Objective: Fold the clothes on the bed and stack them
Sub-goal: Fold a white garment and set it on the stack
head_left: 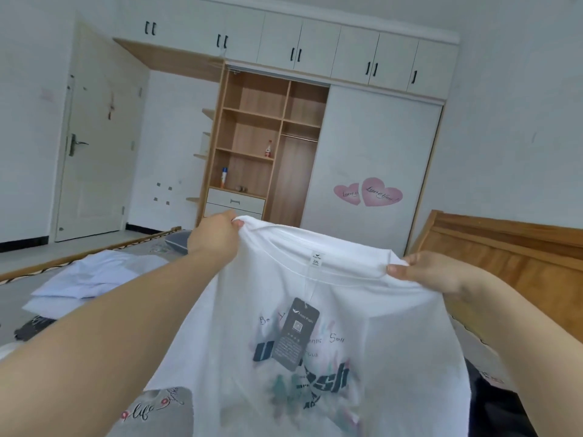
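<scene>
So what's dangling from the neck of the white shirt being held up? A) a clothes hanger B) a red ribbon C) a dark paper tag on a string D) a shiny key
C: a dark tag hangs on a string from the neck label of the white shirt, which the left hand and right hand hold up.

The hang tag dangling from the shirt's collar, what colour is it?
Dark grey, almost black, with pale print: the rectangular hang tag shows in the head view.
</scene>
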